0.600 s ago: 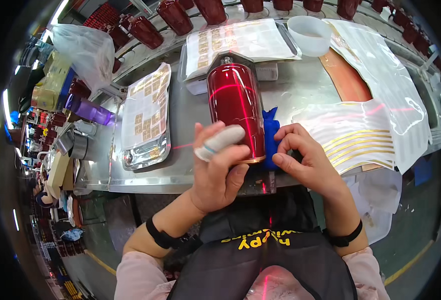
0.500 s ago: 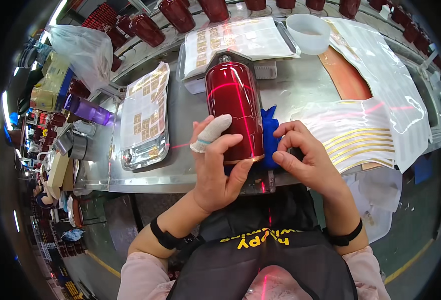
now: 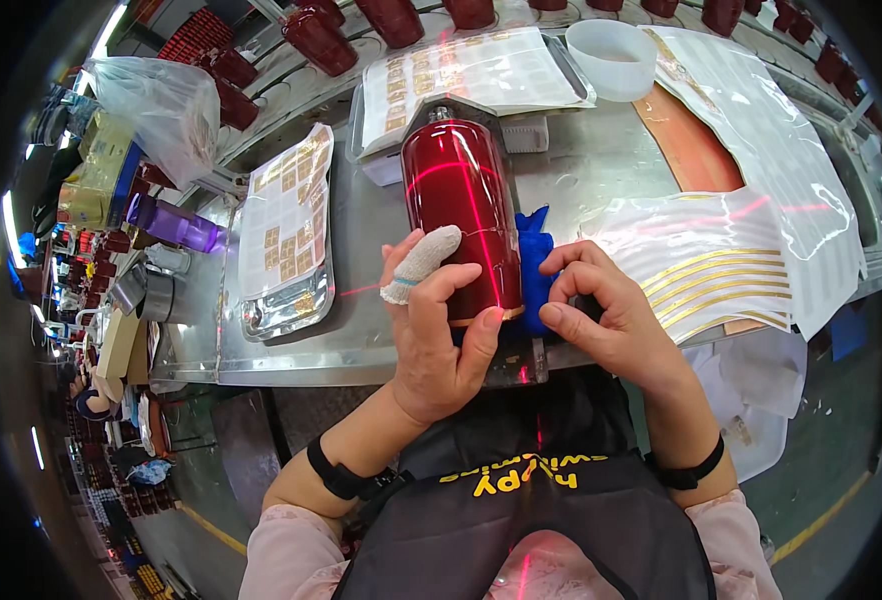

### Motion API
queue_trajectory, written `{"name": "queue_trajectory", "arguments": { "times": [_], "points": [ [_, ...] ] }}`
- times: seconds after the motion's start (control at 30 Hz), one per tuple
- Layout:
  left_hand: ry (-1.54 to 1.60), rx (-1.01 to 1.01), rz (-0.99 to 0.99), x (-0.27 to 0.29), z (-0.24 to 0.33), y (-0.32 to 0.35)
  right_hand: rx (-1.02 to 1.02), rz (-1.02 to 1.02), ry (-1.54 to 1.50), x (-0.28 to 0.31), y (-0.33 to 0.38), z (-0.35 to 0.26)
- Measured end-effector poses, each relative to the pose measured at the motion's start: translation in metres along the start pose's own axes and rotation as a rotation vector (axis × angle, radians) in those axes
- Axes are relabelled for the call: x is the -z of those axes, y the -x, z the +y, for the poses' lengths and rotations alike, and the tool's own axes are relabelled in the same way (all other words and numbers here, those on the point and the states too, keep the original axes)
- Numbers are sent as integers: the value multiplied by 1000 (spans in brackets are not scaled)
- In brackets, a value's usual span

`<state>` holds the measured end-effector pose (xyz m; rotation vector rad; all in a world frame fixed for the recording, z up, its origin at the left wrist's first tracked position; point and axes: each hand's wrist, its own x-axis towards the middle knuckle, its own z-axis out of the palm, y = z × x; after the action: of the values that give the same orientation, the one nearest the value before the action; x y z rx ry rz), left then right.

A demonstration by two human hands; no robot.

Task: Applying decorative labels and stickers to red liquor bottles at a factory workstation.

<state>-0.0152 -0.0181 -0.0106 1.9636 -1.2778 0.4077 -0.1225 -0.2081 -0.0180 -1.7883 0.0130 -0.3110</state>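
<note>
A glossy dark red glass vessel [image 3: 451, 190] lies lengthwise in front of me, its far end in a dark angular holder [image 3: 491, 115]. A thin gold strip [image 3: 509, 313] runs along its near rim. My left hand [image 3: 431, 330] is closed on the vessel's near left side, thumb at the rim by the strip; one finger wears a white fabric finger cover [image 3: 426, 265]. Just right of the vessel, my right hand [image 3: 606, 310] has bent fingers, with thumb and forefinger apart and nothing visible between them. It is beside a blue cloth [image 3: 534, 265] that lies against the vessel.
Sheets of gold decals lie on a left tray [image 3: 286, 320] and on a back stack [image 3: 461, 75]. A white bowl [image 3: 611, 60] stands behind. At right, a backing sheet bears curved gold strips [image 3: 721, 275]. More red vessels [image 3: 391, 20] line the conveyor at the back.
The red vessels on the back conveyor have shifted to the right. My left thumb has moved slightly at the rim; both hands otherwise keep almost the same pose. The view has shifted slightly.
</note>
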Motion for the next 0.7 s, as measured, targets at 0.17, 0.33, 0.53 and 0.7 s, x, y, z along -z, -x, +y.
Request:
{"name": "queue_trajectory", "arguments": {
  "times": [0.17,0.33,0.53,0.7],
  "points": [
    [-3,-7,4,-1,0,0,-5,11,6,-1,1,-1],
    [127,1,99,5,-7,11,7,44,-13,2,3,-3],
    [-364,-564,13,20,-20,23,-16,74,-62,2,3,-2],
    [-350,-682,-50,19,-23,9,-8,70,-52,2,4,-3]
  ]
}}
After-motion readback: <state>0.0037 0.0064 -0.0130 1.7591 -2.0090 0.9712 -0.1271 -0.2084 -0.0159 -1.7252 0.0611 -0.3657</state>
